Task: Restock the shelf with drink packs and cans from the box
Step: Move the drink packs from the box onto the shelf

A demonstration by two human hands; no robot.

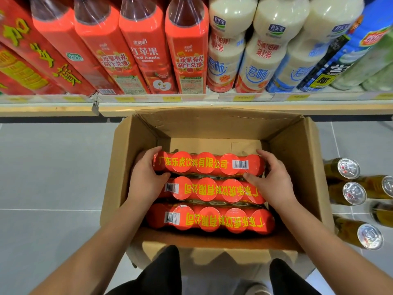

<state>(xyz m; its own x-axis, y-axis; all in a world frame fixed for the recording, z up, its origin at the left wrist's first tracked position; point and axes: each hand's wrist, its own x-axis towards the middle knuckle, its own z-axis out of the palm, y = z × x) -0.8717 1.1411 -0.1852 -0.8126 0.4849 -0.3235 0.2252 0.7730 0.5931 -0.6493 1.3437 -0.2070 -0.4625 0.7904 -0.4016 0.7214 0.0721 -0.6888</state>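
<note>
Here, the left hand (146, 177) and right hand (270, 179) clasp the ends of the red shrink-wrapped drink pack (204, 165) nearest the far wall of the brown cardboard box (297, 158); only the pack's top shows.

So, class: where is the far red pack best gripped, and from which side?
Grip the far pack at its two short ends, coming from above, as the left hand and right hand do. It lies long across the box, the middle pack tight against its near side.

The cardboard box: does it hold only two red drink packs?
No, three red packs lie in the box, side by side.
</note>
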